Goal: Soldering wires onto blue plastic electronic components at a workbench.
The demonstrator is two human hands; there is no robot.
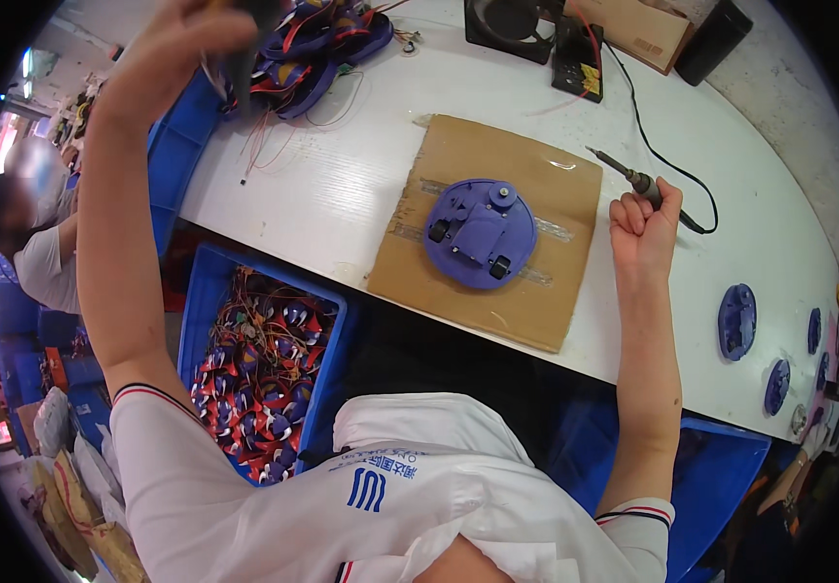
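Observation:
My right hand (645,222) is closed around the handle of a soldering iron (645,187), its bare tip pointing up and to the left above the white table. My left hand (208,37) reaches far to the upper left, beside a heap of blue and red parts with thin wires (327,44). Motion smears its fingers, and a dark blurred thing is next to them; whether it is held I cannot make out. Between my arms, a round blue-purple plastic base (481,234) with two small black wheels lies on a taped cardboard sheet (546,311).
A blue bin of wired red, white and blue parts (264,379) stands below the table edge. A black fan (509,29) and a small black tray (577,63) sit at the back. More blue bases (736,323) lie at right. Another person (45,243) sits at left.

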